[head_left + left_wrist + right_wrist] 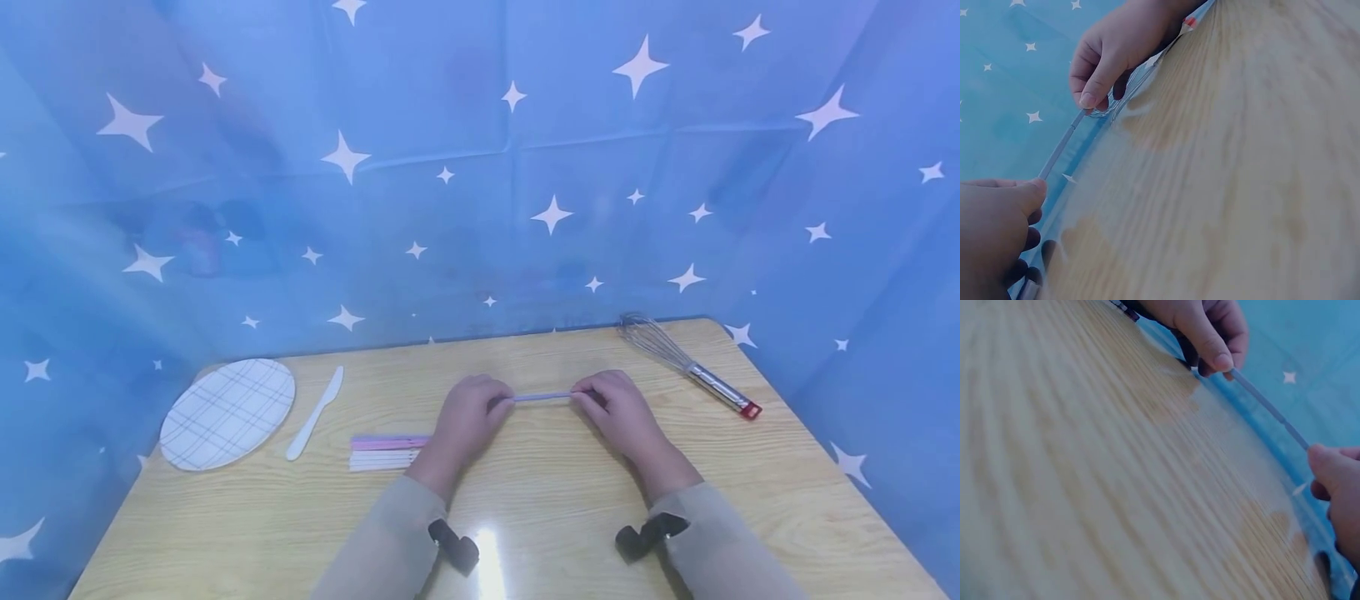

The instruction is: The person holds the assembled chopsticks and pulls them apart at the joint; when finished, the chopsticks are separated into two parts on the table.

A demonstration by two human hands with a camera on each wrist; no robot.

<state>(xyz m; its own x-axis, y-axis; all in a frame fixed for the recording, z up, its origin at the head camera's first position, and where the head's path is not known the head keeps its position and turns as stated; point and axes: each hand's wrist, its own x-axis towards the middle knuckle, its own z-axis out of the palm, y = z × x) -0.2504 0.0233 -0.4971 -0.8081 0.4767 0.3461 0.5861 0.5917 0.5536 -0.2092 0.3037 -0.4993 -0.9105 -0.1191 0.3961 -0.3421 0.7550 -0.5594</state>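
Observation:
A thin pale purple stick (pixel 543 397) is stretched level between both hands, above the table. My left hand (pixel 471 408) pinches its left end between thumb and fingers. At the other end, my right hand (pixel 617 410) pinches it the same way. A small step or joint shows partway along the stick (pixel 1266 406) in the right wrist view, nearer the right hand. Beside my left forearm lies a row of similar thin sticks (pixel 384 452), purple, pink and white, partly covered by that arm. Both end tips of the held stick are hidden by fingers.
On the left of the wooden table (pixel 555 500) lie a white checked plate (pixel 227 414) and a white plastic knife (pixel 315 413). A wire whisk (pixel 688 364) with a red-tipped handle lies at the back right. Blue star-patterned cloth (pixel 480 167) surrounds the table's back and sides.

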